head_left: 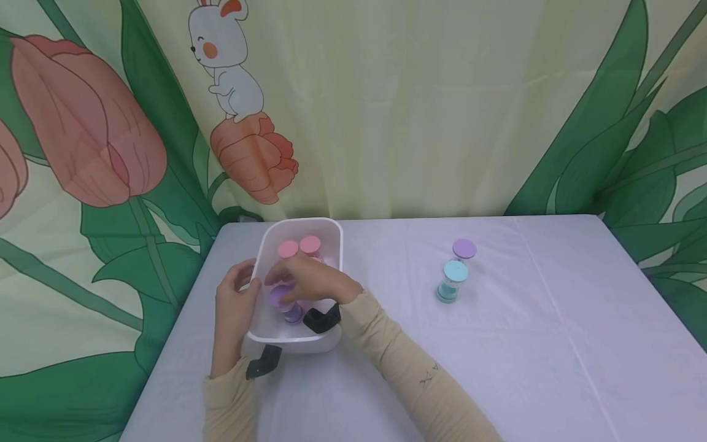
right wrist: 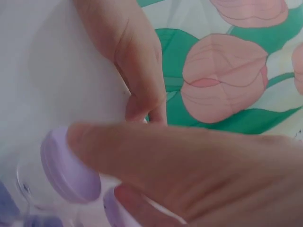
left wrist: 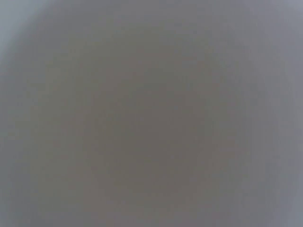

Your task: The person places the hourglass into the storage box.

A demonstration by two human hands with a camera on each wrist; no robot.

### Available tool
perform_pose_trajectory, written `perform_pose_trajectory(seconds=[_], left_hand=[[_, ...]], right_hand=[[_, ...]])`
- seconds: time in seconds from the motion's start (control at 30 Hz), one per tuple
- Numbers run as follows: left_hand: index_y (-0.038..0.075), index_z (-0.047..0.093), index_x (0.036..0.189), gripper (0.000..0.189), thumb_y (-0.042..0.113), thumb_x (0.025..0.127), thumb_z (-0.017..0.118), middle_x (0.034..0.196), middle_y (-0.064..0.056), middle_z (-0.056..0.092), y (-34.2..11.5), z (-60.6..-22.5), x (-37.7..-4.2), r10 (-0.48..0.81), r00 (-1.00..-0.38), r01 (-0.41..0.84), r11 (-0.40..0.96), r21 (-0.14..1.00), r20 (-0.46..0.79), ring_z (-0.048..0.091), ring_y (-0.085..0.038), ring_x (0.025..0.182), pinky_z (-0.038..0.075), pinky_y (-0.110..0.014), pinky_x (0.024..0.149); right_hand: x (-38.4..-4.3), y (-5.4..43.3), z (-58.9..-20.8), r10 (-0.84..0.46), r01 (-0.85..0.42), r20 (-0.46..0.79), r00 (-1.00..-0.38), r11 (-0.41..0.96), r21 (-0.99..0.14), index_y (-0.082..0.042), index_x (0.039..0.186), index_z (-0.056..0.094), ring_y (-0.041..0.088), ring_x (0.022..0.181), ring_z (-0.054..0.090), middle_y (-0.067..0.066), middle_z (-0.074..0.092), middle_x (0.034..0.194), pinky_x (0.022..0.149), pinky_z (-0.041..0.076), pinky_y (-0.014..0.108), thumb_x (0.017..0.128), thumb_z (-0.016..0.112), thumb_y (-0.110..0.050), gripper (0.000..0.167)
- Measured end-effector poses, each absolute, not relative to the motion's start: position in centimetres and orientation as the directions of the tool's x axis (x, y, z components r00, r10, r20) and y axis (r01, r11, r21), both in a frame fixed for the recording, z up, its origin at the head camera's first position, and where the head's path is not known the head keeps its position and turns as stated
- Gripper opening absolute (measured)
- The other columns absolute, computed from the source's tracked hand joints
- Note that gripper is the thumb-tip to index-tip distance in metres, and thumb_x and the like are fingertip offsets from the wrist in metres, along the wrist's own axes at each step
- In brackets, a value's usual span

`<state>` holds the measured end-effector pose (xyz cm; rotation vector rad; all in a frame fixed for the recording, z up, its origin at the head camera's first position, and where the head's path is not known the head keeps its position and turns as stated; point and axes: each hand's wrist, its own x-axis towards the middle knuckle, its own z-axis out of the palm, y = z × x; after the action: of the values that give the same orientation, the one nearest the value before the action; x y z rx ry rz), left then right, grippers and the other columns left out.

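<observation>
Head view: tub (head_left: 298,347) stands on white-clothed table (head_left: 497,368); tulip-printed curtain (head_left: 414,123) hangs behind.

Beige sleeves (head_left: 411,362), angular black wrist pieces (head_left: 323,319).

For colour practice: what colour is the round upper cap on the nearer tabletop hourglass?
Light blue cap, clearest in the head view.
</observation>
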<state>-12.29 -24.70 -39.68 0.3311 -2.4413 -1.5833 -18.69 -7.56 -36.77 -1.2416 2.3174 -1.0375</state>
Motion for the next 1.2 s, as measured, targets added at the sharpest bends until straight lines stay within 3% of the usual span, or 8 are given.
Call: perform_pose_trajectory(seconds=[0.53,0.83,1.0,1.2], left_hand=[[0.010,0.055,0.138,0.041,0.012,0.097,0.052,0.137,-0.014,0.058,-24.7,-39.7,-12.3,-0.312,-0.949,-0.088,0.402,0.912,0.046,0.056,-0.033,0.125,0.048,-0.056,0.101],[0.013,0.053,0.140,0.043,0.015,0.097,0.051,0.139,-0.013,0.057,-24.7,-39.7,-12.4,-0.332,-0.943,-0.128,0.402,0.907,0.014,0.056,-0.032,0.126,0.047,-0.055,0.103],[0.013,0.053,0.141,0.044,0.016,0.097,0.050,0.141,-0.012,0.056,-24.6,-39.6,-12.5,-0.343,-0.939,-0.148,0.411,0.900,0.003,0.054,-0.031,0.129,0.046,-0.053,0.105],[0.013,0.052,0.141,0.044,0.016,0.097,0.050,0.141,-0.013,0.056,-24.4,-39.5,-12.5,-0.344,-0.939,-0.152,0.405,0.902,-0.003,0.053,-0.031,0.130,0.045,-0.054,0.106]], right_hand=[[-18.1,-5.9,-35.0,-0.810,-0.597,0.136,-0.571,0.296,-0.745,0.000,0.124,0.065,0.023,0.114,0.065,0.010,0.069,0.120,0.098,0.051,0.025,0.085,0.078,-0.013,0.043],[-17.8,-3.8,-34.8,-0.771,-0.524,0.140,-0.621,0.276,-0.806,0.000,0.123,0.064,0.028,0.114,0.063,0.011,0.066,0.121,0.095,0.054,0.031,0.086,0.076,-0.013,0.041],[-17.7,-2.7,-34.9,-0.750,-0.545,0.186,-0.634,0.263,-0.796,-0.002,0.124,0.065,0.023,0.113,0.063,0.010,0.068,0.118,0.100,0.051,0.031,0.086,0.076,-0.015,0.042],[-17.6,-1.4,-35.1,-0.738,-0.571,0.236,-0.632,0.237,-0.786,-0.001,0.121,0.064,0.028,0.112,0.064,0.013,0.064,0.120,0.099,0.052,0.035,0.087,0.074,-0.013,0.037]])
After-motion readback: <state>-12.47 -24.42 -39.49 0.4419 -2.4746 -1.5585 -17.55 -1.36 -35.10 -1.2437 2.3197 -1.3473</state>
